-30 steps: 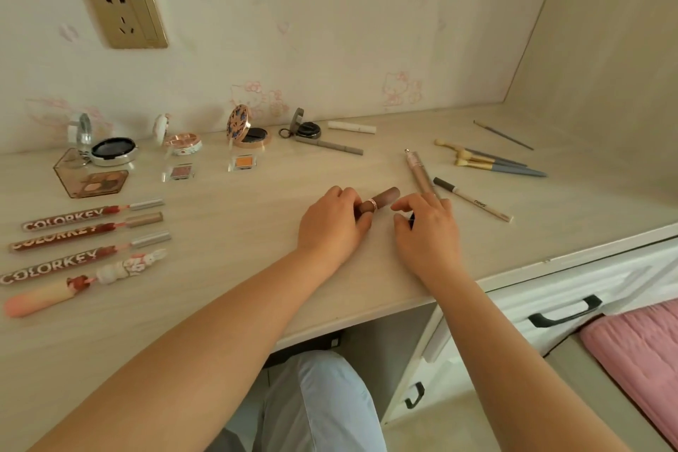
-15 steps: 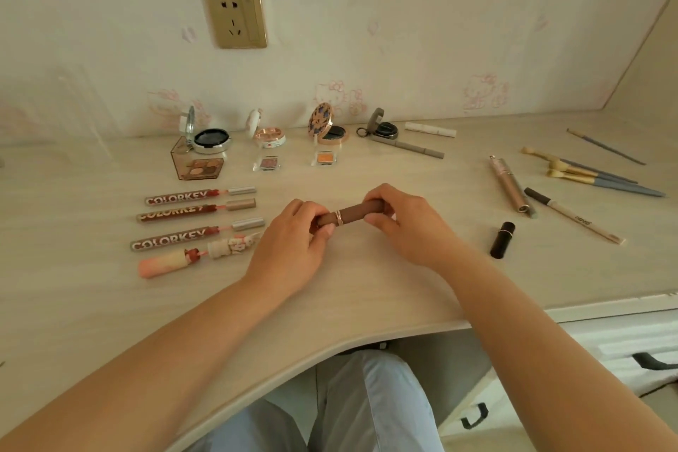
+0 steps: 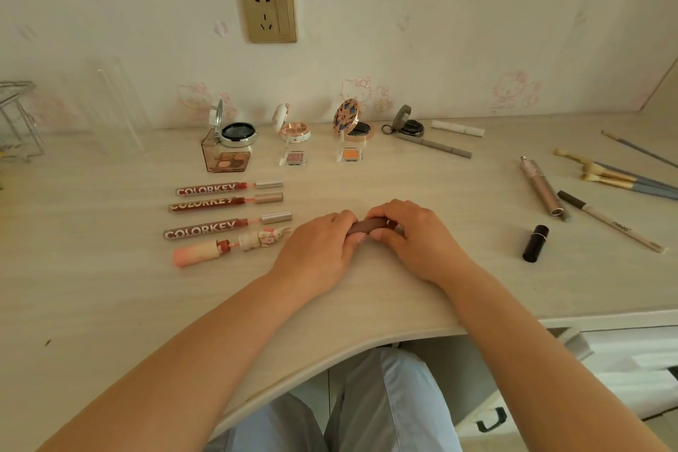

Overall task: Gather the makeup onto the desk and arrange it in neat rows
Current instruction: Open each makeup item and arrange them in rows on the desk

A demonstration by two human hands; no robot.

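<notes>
Both hands, left hand (image 3: 323,249) and right hand (image 3: 411,235), fingers curled round brown tube (image 3: 365,226), held low over desk (image 3: 110,305). Step: placing it. Next: set it parallel beside lip gloss row (image 3: 227,216), left of fingers.

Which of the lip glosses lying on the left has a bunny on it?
The pink lip gloss nearest the desk's front edge. Its cap is bunny-shaped; the three COLORKEY tubes behind it have plain silver caps.
</notes>
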